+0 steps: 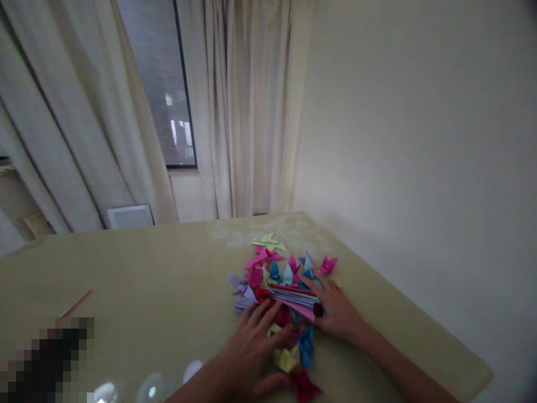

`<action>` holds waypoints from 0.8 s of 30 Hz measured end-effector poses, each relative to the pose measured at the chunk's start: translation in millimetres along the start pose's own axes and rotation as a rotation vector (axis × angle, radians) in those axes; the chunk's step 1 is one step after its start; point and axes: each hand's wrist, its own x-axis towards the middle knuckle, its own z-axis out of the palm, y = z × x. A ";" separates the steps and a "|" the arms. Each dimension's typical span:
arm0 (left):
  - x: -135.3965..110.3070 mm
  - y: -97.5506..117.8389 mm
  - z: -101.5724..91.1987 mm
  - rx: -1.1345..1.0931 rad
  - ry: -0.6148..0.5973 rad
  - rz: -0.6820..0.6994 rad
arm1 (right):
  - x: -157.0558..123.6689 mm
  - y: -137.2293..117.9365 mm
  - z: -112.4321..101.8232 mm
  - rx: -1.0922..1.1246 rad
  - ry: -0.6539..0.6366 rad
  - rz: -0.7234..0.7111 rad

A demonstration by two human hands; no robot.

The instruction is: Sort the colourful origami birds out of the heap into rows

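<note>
A pile of colourful folded-paper pieces, origami-like in pink, red, blue, purple, yellow and green, is spread between my hands. My left hand (258, 350) rests over the near left side of the pile, its fingers spread, with a yellow folded piece (286, 358) beside its thumb. On the right, my right hand (338, 308) has its fingers apart around the end of a bundle of folded paper strips (293, 296). A small dark round thing (319, 309) shows at that end. At the far side lie a light green folded piece (268, 242) and a magenta one (328, 264).
Everything lies on a pale green-beige table (146, 274). A thin pink stick (76, 303) lies on its left side. Pale round shapes (151, 387) show at the near edge. A wall (419, 140) borders the right; curtains (251, 112) and a window stand behind.
</note>
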 end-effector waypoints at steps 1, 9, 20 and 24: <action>8.7 5.6 5.4 -0.018 -0.002 0.012 | 15.5 -3.2 -0.5 0.038 0.016 -0.037; 17.5 18.4 29.8 0.059 0.100 0.010 | 105.8 -14.2 -2.0 0.404 0.102 -0.194; 69.9 -52.0 -58.8 0.151 0.451 -0.446 | 138.5 -65.2 -53.4 0.646 0.298 -0.336; 91.2 -63.5 -58.0 -0.262 0.415 -0.488 | 139.3 -75.4 -60.0 0.746 0.306 -0.271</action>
